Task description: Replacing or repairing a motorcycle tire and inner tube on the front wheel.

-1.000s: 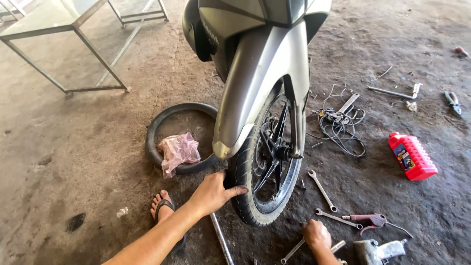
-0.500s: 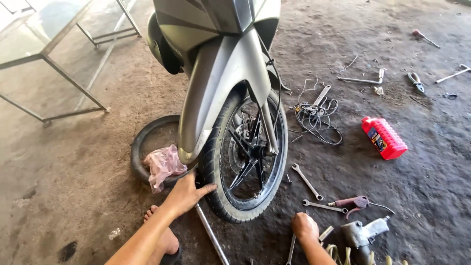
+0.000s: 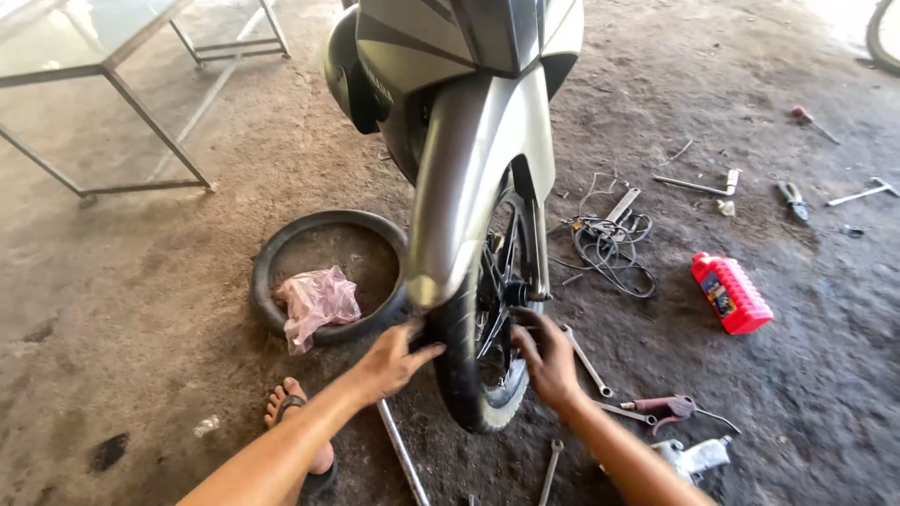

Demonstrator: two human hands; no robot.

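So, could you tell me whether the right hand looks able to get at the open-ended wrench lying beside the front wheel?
Probably yes. The right hand is on the front wheel, and the wrench lies on the bare ground just beside it, with nothing between them.

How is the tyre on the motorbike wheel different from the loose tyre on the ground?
The mounted tyre stands upright on the front wheel, with the left hand touching it; the loose tyre lies flat on the ground, untouched. The mounted tyre surrounds spokes; the loose tyre surrounds a pink plastic bag. Both are black rubber.
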